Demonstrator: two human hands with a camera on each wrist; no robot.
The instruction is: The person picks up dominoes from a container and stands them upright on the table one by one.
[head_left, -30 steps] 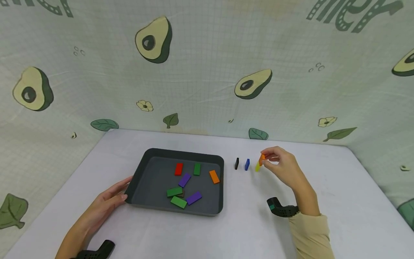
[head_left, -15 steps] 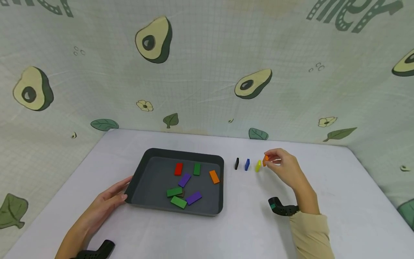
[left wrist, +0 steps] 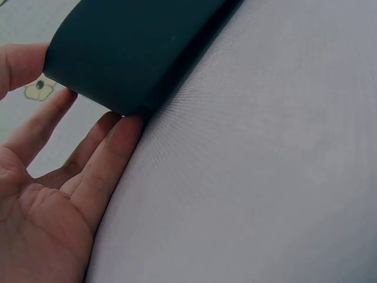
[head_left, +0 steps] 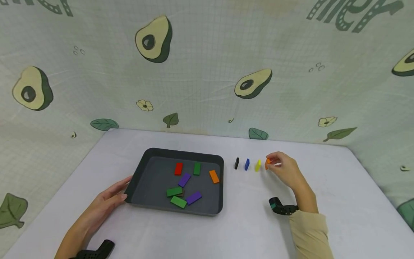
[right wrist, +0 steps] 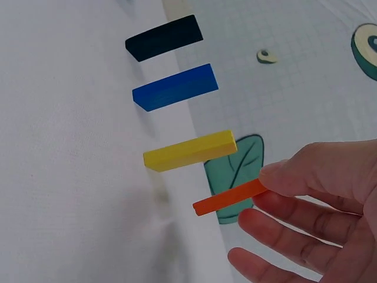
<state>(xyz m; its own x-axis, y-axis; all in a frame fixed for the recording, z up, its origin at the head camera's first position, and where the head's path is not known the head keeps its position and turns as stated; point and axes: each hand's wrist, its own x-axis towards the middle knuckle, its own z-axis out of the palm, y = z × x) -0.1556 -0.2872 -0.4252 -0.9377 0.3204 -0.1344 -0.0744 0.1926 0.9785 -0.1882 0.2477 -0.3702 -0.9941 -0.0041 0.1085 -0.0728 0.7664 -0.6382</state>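
My right hand pinches the top end of an upright orange domino block between thumb and index finger. Its lower end is close over the white table, just right of a yellow block. Further left in the same row stand a blue block and a black block, each on its short end. At the other side, my left hand has its thumb and fairly straight fingertips against the near-left corner and left wall of a dark grey tray.
Inside the tray lie a red block, another orange block, several green blocks, purple blocks and a partly covered brown one. An avocado-print cloth hangs behind the table.
My right hand has carried the orange block from over the yellow one to its right and down toward the table. The left hand and tray have stayed put.
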